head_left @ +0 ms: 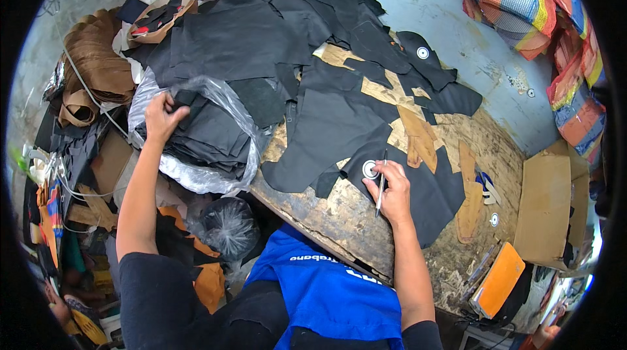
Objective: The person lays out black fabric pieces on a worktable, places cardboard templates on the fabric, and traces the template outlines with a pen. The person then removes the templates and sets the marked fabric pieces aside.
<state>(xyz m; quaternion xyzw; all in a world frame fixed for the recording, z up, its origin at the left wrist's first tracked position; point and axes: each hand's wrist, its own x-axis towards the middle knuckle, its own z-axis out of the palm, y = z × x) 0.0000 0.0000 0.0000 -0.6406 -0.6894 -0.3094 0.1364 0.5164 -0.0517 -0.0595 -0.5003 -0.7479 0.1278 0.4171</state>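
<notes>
My left hand (164, 118) is at the rim of a clear plastic bag (251, 129), its thumb and fingers closed on a small black leather piece (187, 100). Inside the bag lies a stack of black cut pieces (208, 137). Over the worktable, my right hand (394, 192) grips a slim silver pen (379, 201), held nearly upright. Its fingertips are beside a round white disc (370, 169) with a dark ring, which lies on a black leather sheet (339, 129). Whether they touch the disc, I cannot tell.
Black leather sheets (235, 36) heap across the worktable (326, 216). Tan templates (467, 193), blue-handled scissors (486, 186) and an orange-covered book (499, 278) lie rightward, near a cardboard box (545, 206). Brown rolled material (98, 56) stands far left; a knotted plastic bag (228, 227) sits below the table edge.
</notes>
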